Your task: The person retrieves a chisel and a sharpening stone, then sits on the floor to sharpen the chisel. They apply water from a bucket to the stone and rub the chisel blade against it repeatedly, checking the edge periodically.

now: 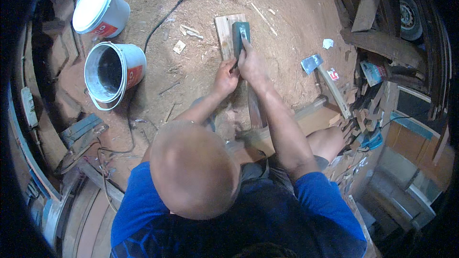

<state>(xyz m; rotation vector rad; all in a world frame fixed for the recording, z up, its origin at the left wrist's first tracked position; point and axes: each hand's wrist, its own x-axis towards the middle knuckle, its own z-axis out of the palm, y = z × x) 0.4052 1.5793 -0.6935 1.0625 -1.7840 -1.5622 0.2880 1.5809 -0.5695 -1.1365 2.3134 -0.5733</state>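
Note:
My right hand (251, 67) is wrapped round the near part of a dark green rectangular block (237, 31), one finger stretched along its top. A pale streak shines on the block, and its exact kind cannot be made out. Under it and to its left lies a short light wooden board (224, 33) on the dusty ground. My left hand (226, 77) is closed at the near end of the board and block. A small dark piece shows between its fingers, too hidden to name. Both forearms reach forward over the ground.
Two white buckets stand at the left, one lidded (95, 7), one open (107, 74). A dark cable (165, 19) runs beside them. At the right lies a hatchet (313, 63) with a wooden handle. Timber (306, 122) crosses near my legs; offcuts (366, 119) are heaped farther right.

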